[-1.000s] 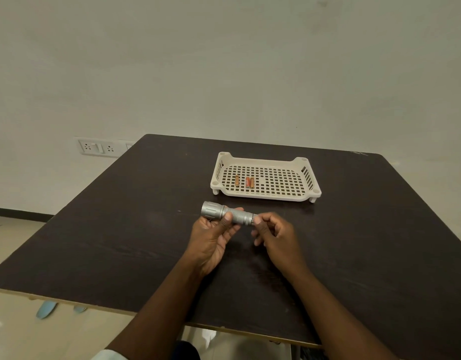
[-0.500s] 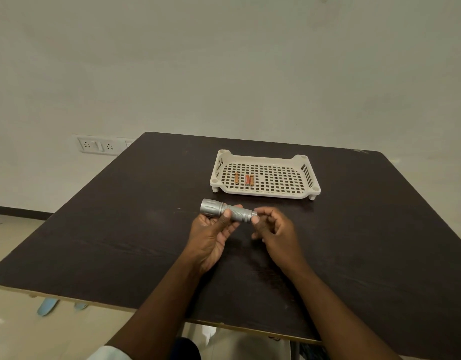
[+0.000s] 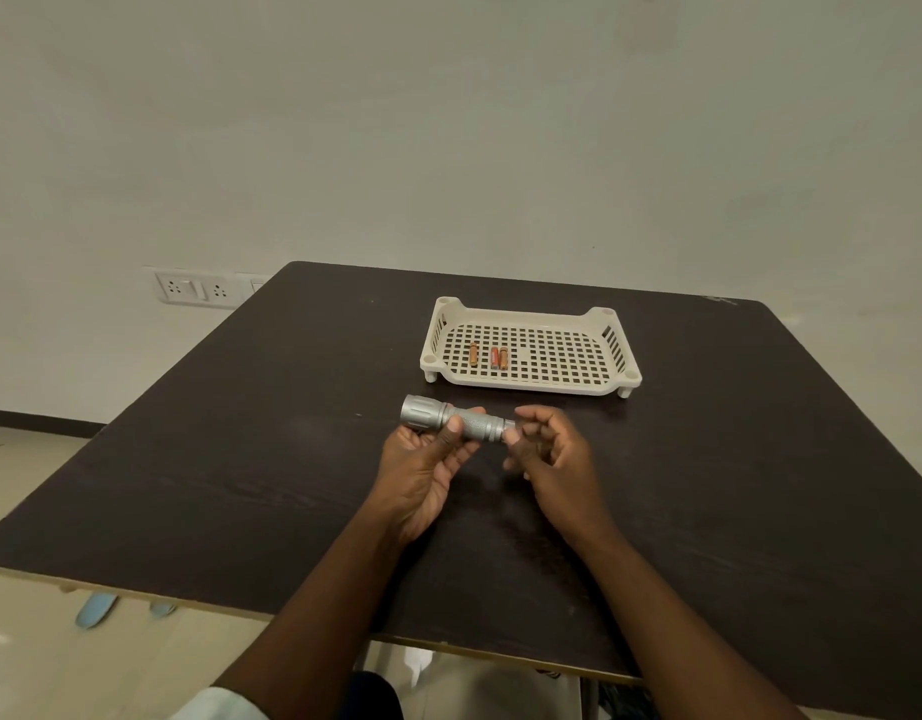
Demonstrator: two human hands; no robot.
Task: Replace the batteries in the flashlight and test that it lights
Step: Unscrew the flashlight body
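At frame centre my left hand [image 3: 428, 459] grips the flashlight [image 3: 451, 422], my right hand [image 3: 552, 449] pinching its tail, the tray [image 3: 531, 389] just above, bare tabletop [image 3: 241, 459] either side.

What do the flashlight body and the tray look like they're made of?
Flashlight: apparently metal, likely aluminium, with a matte silver finish; its grip looks finely textured, possibly knurled, and its head ribbed.
Tray: apparently moulded plastic, cream with a slight sheen; grid-perforated floor, slotted sides, small moulded feet.
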